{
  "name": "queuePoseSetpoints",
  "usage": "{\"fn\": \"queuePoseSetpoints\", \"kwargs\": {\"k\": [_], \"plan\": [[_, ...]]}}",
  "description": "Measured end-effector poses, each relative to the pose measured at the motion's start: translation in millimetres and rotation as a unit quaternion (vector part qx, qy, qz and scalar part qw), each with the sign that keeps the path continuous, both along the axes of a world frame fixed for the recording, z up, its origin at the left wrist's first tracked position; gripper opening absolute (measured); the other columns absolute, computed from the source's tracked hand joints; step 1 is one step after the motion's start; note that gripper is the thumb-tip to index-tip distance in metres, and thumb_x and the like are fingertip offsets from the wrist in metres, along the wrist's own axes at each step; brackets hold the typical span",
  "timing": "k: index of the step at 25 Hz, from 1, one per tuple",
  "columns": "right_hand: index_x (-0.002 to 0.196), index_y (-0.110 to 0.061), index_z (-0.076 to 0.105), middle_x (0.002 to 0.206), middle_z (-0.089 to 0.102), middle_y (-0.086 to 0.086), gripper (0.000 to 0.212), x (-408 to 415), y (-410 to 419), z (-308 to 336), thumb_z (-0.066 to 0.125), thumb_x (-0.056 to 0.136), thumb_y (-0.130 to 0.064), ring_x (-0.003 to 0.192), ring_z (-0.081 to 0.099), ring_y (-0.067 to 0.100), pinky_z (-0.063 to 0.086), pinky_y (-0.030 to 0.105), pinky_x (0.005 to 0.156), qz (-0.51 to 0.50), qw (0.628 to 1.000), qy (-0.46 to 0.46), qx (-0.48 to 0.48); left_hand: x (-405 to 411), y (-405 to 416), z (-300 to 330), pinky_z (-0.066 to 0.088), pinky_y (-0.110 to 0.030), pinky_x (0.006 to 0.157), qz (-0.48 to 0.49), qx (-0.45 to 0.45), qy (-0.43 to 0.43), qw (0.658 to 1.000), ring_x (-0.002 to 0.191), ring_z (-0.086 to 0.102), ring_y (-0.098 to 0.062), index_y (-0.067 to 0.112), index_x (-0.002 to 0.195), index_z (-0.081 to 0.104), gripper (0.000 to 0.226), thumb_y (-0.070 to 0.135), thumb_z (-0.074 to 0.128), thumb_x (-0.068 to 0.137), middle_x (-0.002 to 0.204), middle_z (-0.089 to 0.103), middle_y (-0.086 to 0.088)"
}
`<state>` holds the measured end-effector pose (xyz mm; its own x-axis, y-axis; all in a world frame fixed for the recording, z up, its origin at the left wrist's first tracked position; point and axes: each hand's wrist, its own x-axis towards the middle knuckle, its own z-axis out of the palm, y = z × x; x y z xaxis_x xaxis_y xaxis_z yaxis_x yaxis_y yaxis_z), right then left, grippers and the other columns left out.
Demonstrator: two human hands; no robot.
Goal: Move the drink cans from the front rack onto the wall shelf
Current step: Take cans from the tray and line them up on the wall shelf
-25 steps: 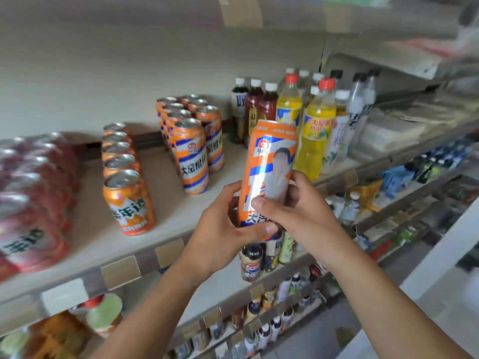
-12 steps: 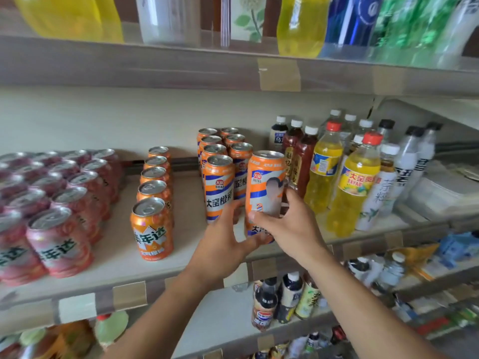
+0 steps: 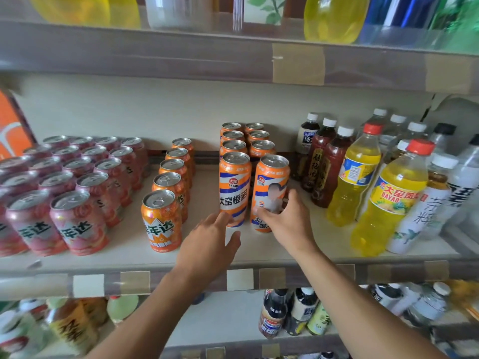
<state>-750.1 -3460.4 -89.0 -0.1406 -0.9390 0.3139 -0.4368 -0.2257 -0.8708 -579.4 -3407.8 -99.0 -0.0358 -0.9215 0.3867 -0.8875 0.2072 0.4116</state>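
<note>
Tall orange can (image 3: pixel 270 193) now down on shelf (image 3: pixel 324 244), right hand (image 3: pixel 286 224) around it.

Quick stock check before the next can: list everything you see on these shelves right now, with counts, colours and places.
Tall cans: eight visible, orange, white and blue, two rows mid-shelf; front right one held.
Short orange cans: five, single file left of the tall cans.
Pink cans: many, exact count unclear, shelf's left end.
Dark bottles: three, brown, right of the tall cans.
Yellow bottles: two, red caps, right side.
Clear and white bottles: several, far right.
Upper and lower shelves: assorted bottles, blurred.
Left hand: open, beside the tall cans.
Right hand: gripping the front right tall can.
</note>
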Motion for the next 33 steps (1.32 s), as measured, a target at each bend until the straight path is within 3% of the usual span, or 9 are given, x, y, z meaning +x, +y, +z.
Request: {"fn": "queuePoseSetpoints", "kwargs": {"k": [4,8,13,18,27,33], "plan": [[0.120,-0.020,0.049,0.114,0.059,-0.009,0.057,3,-7,-4,0.084,0.076,-0.029,0.099,0.059,0.006,0.046,0.014,0.078,0.026,1.000,-0.009,-0.001,1,-1,-4,0.053,-0.027,0.081,0.017,-0.002,-0.017,1.000,0.112,0.058,-0.012,0.028,0.129,0.048,0.039,0.047,0.050,0.095,0.130,0.058,0.007],[0.124,-0.025,0.046,0.120,0.059,-0.011,0.060,2,-12,-8,0.082,0.077,-0.032,0.102,0.057,0.002,0.043,0.007,0.074,0.063,0.998,-0.011,0.008,0,-2,-1,0.050,-0.025,0.082,0.024,-0.006,0.000,1.000,0.112,0.058,-0.012,0.026,0.132,0.047,0.042,0.046,0.052,0.095,0.131,0.058,0.007],[0.126,-0.027,0.044,0.128,0.060,-0.008,0.059,2,-13,-12,0.080,0.079,-0.036,0.105,0.058,0.004,0.045,0.009,0.077,0.070,0.997,0.006,0.007,-1,-6,1,0.051,-0.026,0.083,0.023,-0.009,0.017,1.000,0.110,0.059,-0.013,0.024,0.128,0.044,0.042,0.042,0.057,0.093,0.130,0.058,0.005],[0.127,-0.022,0.047,0.127,0.061,-0.005,0.061,0,-14,-9,0.081,0.078,-0.034,0.105,0.059,0.008,0.050,0.024,0.085,0.035,0.999,0.013,-0.011,0,-7,1,0.048,-0.024,0.087,0.019,0.005,0.028,0.999,0.113,0.057,-0.012,0.023,0.131,0.043,0.045,0.042,0.058,0.093,0.134,0.055,0.005],[0.131,-0.021,0.046,0.130,0.061,-0.004,0.065,-2,-19,-12,0.080,0.078,-0.038,0.114,0.060,0.013,0.054,0.037,0.095,0.038,0.999,0.023,-0.008,2,-12,2,0.049,-0.024,0.084,0.028,0.025,0.052,0.998,0.112,0.058,-0.014,0.022,0.129,0.040,0.047,0.039,0.062,0.091,0.135,0.054,0.003],[0.131,-0.020,0.045,0.130,0.060,-0.004,0.065,-1,-22,-16,0.078,0.079,-0.040,0.113,0.060,0.012,0.053,0.028,0.089,0.049,0.999,0.018,-0.007,0,-17,4,0.047,-0.023,0.088,0.036,0.028,0.077,0.996,0.116,0.056,-0.015,0.020,0.133,0.037,0.053,0.039,0.063,0.091,0.136,0.052,0.001]]}}
